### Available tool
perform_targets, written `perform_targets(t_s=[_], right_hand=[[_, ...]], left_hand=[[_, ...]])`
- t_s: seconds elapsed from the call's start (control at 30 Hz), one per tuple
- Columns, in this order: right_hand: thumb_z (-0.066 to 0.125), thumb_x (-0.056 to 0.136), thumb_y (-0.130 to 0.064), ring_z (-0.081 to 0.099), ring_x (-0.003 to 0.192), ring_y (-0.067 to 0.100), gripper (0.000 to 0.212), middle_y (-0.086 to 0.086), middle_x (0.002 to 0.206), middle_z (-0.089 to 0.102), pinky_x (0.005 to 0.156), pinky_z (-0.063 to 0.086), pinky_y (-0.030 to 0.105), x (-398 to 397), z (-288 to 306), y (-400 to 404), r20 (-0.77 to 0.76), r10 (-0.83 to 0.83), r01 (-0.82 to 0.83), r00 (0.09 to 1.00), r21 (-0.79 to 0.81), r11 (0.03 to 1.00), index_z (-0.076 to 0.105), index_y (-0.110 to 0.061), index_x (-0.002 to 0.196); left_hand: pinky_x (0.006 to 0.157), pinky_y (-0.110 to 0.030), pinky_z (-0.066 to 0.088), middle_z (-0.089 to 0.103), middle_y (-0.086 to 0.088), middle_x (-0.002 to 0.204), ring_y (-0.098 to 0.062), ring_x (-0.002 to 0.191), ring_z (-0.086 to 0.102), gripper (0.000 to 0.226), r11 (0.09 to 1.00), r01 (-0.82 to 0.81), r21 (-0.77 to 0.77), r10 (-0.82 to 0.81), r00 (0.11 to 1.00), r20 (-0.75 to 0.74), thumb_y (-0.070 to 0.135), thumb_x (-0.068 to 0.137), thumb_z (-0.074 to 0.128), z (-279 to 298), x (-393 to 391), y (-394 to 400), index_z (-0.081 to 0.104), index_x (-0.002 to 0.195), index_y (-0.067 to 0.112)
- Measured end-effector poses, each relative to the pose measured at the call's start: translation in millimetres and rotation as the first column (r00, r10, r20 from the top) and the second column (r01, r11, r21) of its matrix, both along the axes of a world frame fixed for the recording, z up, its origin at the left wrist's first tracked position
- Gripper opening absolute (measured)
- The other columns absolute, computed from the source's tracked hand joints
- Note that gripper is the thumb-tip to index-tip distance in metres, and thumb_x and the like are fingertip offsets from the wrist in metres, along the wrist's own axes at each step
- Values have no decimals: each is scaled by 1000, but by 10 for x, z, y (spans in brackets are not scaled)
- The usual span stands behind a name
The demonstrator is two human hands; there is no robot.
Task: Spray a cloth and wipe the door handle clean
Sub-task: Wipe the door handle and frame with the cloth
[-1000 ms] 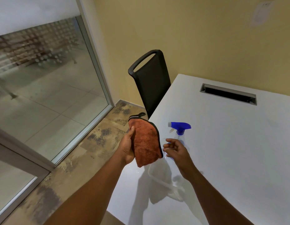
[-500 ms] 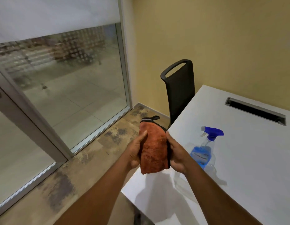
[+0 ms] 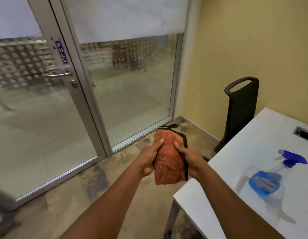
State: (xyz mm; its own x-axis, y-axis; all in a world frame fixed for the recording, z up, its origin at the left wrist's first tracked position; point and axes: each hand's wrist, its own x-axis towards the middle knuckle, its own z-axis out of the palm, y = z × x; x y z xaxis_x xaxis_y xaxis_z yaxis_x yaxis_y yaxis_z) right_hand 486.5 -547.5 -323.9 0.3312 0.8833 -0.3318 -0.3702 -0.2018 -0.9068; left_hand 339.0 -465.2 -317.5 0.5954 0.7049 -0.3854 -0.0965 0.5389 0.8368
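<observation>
Both hands hold a folded orange cloth [image 3: 168,161] with a black edge in front of me, above the floor. My left hand [image 3: 149,157] grips its left side with the thumb on top. My right hand [image 3: 189,159] grips its right side the same way. A spray bottle [image 3: 268,181] with a blue trigger head and blue label stands on the white table [image 3: 253,135] to the right, untouched. The metal door handle [image 3: 59,74] sits on the glass door's frame at upper left, under a blue PULL sign [image 3: 61,52].
A black chair [image 3: 239,111] stands between the table and the yellow wall. A cable slot [image 3: 304,133] is cut into the tabletop at far right. A fixed glass panel [image 3: 130,87] is right of the door. Bare mottled floor lies between me and the door.
My view has swung left, bringing the door and its handle into sight. My right hand left the spray bottle and joined the left on the cloth.
</observation>
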Motion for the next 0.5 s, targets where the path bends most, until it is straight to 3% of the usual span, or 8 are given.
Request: perform_targets(t_s=[0.1, 0.27, 0.5], right_hand=[[79, 81, -34, 70, 110, 32, 50, 13, 119, 73, 95, 56, 53, -373, 50, 269, 3, 46, -46, 999, 47, 998, 66, -16, 126], [76, 87, -26, 71, 107, 34, 33, 16, 114, 74, 95, 56, 55, -886, 147, 669, -46, 157, -154, 987, 49, 987, 71, -13, 117], [75, 87, -26, 70, 110, 34, 37, 18, 117, 74, 99, 53, 55, -1273, 213, 1213, -67, 299, -296, 952, 46, 954, 69, -9, 120]], left_hand=[[69, -33, 62, 79, -8, 105, -23, 93, 77, 30, 997, -56, 55, 56, 998, -7, 35, 99, 63, 85, -424, 159, 65, 121, 14], [77, -36, 60, 74, -10, 115, -25, 103, 72, 32, 977, -179, 115, 184, 982, -35, 35, 98, 64, 154, -962, 417, 63, 125, 18], [90, -43, 59, 66, -15, 127, -31, 115, 66, 43, 933, -326, 153, 334, 942, -27, 33, 96, 67, 194, -1425, 740, 53, 133, 15]])
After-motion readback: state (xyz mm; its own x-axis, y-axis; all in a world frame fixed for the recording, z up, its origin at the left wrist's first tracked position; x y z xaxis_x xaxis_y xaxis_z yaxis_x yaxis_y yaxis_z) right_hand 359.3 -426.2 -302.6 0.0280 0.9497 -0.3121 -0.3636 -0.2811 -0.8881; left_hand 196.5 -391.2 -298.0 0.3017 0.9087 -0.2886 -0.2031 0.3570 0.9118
